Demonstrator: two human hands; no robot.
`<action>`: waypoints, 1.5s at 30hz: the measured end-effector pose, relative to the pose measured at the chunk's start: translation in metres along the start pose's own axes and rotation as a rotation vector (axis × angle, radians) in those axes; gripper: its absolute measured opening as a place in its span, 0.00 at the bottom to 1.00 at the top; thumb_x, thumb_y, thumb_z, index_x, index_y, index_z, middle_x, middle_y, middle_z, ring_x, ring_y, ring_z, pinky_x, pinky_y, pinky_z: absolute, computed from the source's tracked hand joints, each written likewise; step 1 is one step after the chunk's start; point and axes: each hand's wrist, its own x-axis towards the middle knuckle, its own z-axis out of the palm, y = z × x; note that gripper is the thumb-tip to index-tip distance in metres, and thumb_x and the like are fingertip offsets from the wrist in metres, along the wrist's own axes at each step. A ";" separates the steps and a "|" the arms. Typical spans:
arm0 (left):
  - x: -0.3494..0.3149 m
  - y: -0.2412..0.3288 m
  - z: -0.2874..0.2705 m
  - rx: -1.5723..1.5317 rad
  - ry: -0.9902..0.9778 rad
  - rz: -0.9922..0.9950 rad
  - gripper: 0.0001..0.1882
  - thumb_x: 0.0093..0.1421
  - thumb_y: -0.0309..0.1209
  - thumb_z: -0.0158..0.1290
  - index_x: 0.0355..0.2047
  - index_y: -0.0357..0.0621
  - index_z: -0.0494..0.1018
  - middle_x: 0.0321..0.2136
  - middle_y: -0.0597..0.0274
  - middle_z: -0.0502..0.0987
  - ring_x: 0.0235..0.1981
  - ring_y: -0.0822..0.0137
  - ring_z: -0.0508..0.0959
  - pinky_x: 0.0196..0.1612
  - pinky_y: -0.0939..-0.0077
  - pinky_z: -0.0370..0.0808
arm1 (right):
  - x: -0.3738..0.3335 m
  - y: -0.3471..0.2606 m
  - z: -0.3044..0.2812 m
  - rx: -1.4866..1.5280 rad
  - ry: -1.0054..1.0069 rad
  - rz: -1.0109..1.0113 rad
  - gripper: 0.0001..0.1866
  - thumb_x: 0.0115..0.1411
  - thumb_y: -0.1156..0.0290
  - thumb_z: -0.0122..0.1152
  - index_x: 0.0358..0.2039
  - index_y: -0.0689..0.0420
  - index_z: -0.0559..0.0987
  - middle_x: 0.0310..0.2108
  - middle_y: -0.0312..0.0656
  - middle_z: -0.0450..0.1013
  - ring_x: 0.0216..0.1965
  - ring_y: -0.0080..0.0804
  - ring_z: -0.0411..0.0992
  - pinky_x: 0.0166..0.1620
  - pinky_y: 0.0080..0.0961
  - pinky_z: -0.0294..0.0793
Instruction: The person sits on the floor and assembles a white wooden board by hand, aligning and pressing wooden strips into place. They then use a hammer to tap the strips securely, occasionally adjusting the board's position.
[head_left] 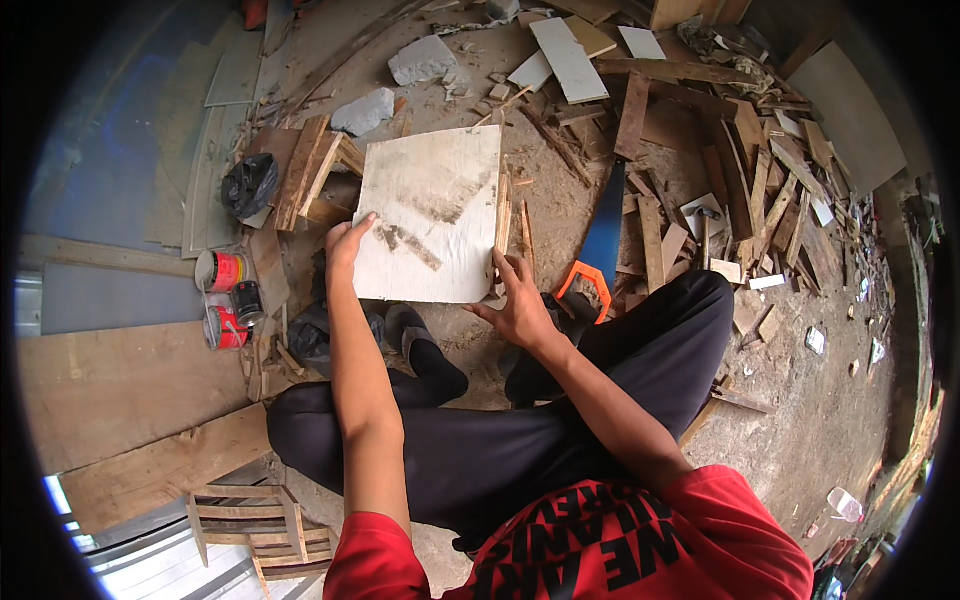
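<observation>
A white-faced plywood board with dark smudges is in front of me, above my feet. It lies over a light wooden strip or frame, whose edge shows along the right side. My left hand grips the board's left edge, thumb on top and the other fingers out of sight beneath. At the lower right corner, my right hand touches the edge with its fingertips, its thumb spread apart. A handsaw with a blue blade and orange handle leans to the right, beside my knee.
Scrap wood is heaped at the right. Concrete lumps lie at the far side. Red-and-white cans, a black plastic bag and a wooden frame are at the left. A slatted wooden piece stands at the lower left.
</observation>
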 end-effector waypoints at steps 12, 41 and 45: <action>-0.006 0.003 -0.002 -0.035 0.015 0.010 0.23 0.54 0.43 0.67 0.35 0.30 0.81 0.32 0.57 0.82 0.32 0.67 0.79 0.39 0.70 0.74 | -0.004 -0.001 0.005 0.031 0.007 0.000 0.52 0.50 0.60 0.77 0.67 0.66 0.57 0.58 0.57 0.59 0.53 0.51 0.68 0.57 0.39 0.72; -0.018 0.009 -0.007 0.028 -0.017 -0.047 0.22 0.54 0.45 0.67 0.29 0.35 0.79 0.27 0.60 0.79 0.29 0.68 0.76 0.34 0.70 0.73 | 0.038 0.002 0.005 0.337 0.265 0.250 0.21 0.60 0.66 0.67 0.46 0.68 0.76 0.34 0.53 0.78 0.33 0.43 0.78 0.38 0.35 0.76; -0.015 0.005 -0.004 -0.050 -0.060 -0.089 0.22 0.53 0.47 0.67 0.32 0.38 0.80 0.30 0.61 0.80 0.30 0.68 0.77 0.37 0.72 0.73 | 0.045 0.010 0.010 0.295 0.314 0.278 0.18 0.58 0.68 0.68 0.43 0.67 0.77 0.35 0.54 0.78 0.33 0.43 0.78 0.38 0.35 0.76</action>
